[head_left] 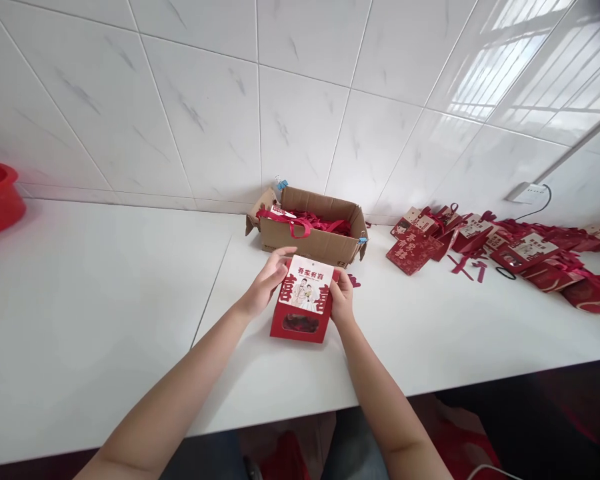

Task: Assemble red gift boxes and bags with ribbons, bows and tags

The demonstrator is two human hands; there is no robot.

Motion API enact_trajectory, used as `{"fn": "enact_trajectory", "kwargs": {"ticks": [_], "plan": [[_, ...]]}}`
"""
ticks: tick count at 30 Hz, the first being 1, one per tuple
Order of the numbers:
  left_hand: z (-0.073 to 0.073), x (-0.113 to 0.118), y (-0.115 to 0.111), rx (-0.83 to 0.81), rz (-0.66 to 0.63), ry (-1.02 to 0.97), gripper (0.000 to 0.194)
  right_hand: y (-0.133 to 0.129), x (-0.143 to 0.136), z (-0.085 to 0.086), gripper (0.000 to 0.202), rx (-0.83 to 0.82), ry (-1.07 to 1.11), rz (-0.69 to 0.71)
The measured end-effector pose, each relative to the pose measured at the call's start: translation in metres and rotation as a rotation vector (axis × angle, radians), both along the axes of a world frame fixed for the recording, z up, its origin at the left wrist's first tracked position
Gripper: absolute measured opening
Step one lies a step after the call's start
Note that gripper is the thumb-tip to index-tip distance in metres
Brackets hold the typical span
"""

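A red gift box (pixel 300 323) with a white printed card over its top, showing a couple and red characters, stands upright on the white table. Dark contents show through its small window. My left hand (pixel 269 283) grips the box's upper left side, thumb at the card's edge. On the upper right side, my right hand (pixel 343 295) holds the same box, its fingers partly hidden behind it. Just behind is an open cardboard box (pixel 307 244) filled with dark red ribbons (pixel 325 223).
A red plastic basin (pixel 0 203) sits at the far left. Several red gift boxes (pixel 527 252), loose ribbon pieces (pixel 467 267) and a black ring (pixel 505 273) lie at the right. A white power strip (pixel 529 193) is by the tiled wall. The table's front edge (pixel 280 417) is close.
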State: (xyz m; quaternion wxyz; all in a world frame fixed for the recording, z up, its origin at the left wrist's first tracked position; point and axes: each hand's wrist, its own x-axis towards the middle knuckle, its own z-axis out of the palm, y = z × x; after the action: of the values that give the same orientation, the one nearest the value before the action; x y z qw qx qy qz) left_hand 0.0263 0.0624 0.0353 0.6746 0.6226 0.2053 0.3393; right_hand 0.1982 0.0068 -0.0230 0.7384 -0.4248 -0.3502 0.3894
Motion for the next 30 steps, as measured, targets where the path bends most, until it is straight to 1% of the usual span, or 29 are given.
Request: {"fn": "enact_trajectory", "kwargs": {"ticks": [2, 4, 7, 9, 11, 12, 13, 15, 17, 19, 21, 25, 30], "plan": [[-0.001, 0.000, 0.000, -0.057, 0.102, 0.012, 0.061, 0.000, -0.005, 0.001, 0.023, 0.007, -0.056, 0.036], [-0.004, -0.001, 0.000, -0.070, 0.151, 0.040, 0.053, 0.000, -0.011, 0.000, 0.025, 0.008, -0.107, 0.048], [-0.011, -0.002, -0.003, 0.005, 0.217, 0.044, 0.037, -0.002, -0.017, -0.004, 0.025, 0.034, -0.171, 0.032], [-0.016, -0.003, -0.006, 0.065, 0.243, 0.047, 0.034, -0.003, -0.020, -0.009, 0.030, 0.085, -0.178, 0.078], [-0.019, -0.003, -0.009, 0.106, 0.255, 0.053, 0.035, -0.002, -0.021, -0.012, 0.036, 0.151, -0.169, 0.133], [-0.021, -0.003, -0.010, 0.124, 0.262, 0.048, 0.036, -0.002, -0.022, -0.012, 0.037, 0.170, -0.183, 0.129], [-0.023, -0.003, -0.011, 0.142, 0.272, 0.039, 0.037, -0.002, -0.022, -0.011, 0.037, 0.170, -0.218, 0.097], [-0.027, -0.003, -0.011, 0.175, 0.290, 0.018, 0.037, -0.002, -0.023, -0.005, 0.035, 0.130, -0.327, -0.014], [-0.031, -0.002, -0.011, 0.194, 0.291, -0.001, 0.036, -0.003, -0.025, 0.002, 0.032, 0.088, -0.404, -0.079], [-0.034, -0.002, -0.012, 0.189, 0.273, -0.013, 0.036, -0.005, -0.026, 0.009, 0.030, 0.080, -0.411, -0.084], [-0.036, -0.002, -0.013, 0.181, 0.269, -0.027, 0.037, -0.007, -0.027, 0.011, 0.026, 0.077, -0.402, -0.091], [-0.038, 0.000, -0.016, 0.163, 0.288, -0.052, 0.038, -0.009, -0.028, 0.007, 0.021, 0.094, -0.412, -0.112], [-0.039, 0.002, -0.017, 0.178, 0.285, -0.063, 0.038, -0.009, -0.027, 0.001, 0.018, 0.172, -0.428, -0.102]]}}
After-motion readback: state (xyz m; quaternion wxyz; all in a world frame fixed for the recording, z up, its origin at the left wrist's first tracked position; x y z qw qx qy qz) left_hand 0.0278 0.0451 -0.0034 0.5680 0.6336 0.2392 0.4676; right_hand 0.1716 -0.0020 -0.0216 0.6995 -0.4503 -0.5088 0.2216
